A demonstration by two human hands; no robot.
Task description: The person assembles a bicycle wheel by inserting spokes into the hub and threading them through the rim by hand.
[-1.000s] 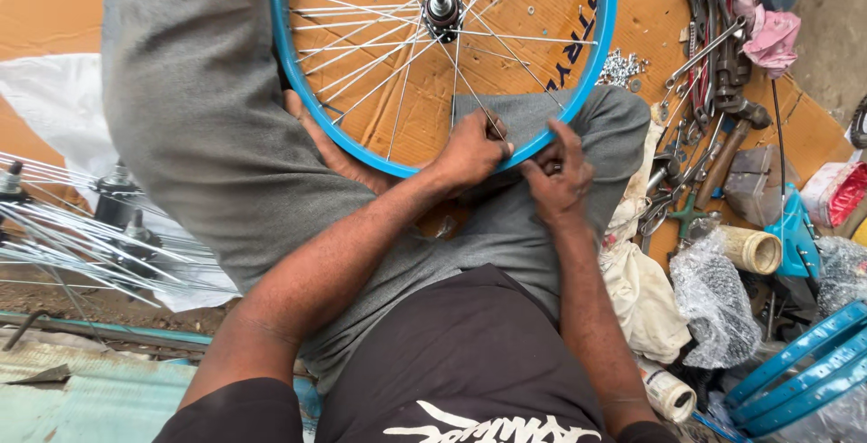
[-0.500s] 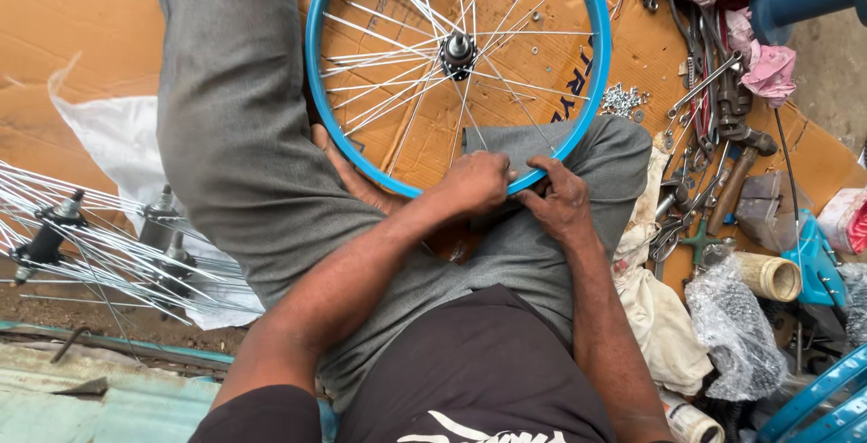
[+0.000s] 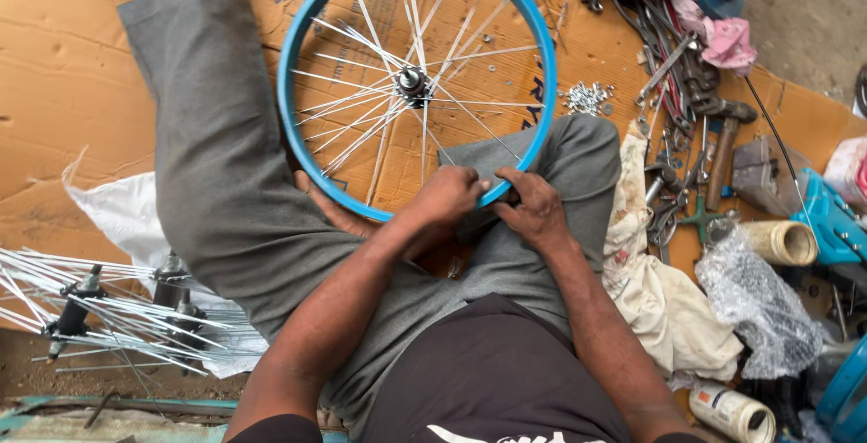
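Far out past our left hand (image 3: 449, 197), hubs with loose spokes (image 3: 99, 312) lie on a white sack (image 3: 117, 217), well apart from the work. Nearer, our left leg in grey trousers (image 3: 212, 181) stretches across the brown cardboard (image 3: 63, 64). Just above both hands stands the blue wheel rim (image 3: 293, 127), its hub (image 3: 413, 82) in the middle and thin spokes fanning out to the edge. Our left hand sits on the near arc of the rim, fingers curled over it and pressed together; what they pinch, if anything, we cannot tell. Touching distance to its right, our right hand (image 3: 535, 211) rests against the same arc, forefinger stretched toward the left hand, the other fingers folded; whether it grips something small is hidden from us. Beyond the right hand, up and to the side, a little heap of shiny nipples (image 3: 587, 97) lies on the cardboard. Further right lie a pile of wrenches (image 3: 677, 91), a hammer (image 3: 722, 149), a dirty cloth (image 3: 650, 289) and a crumpled plastic bag (image 3: 759, 303).
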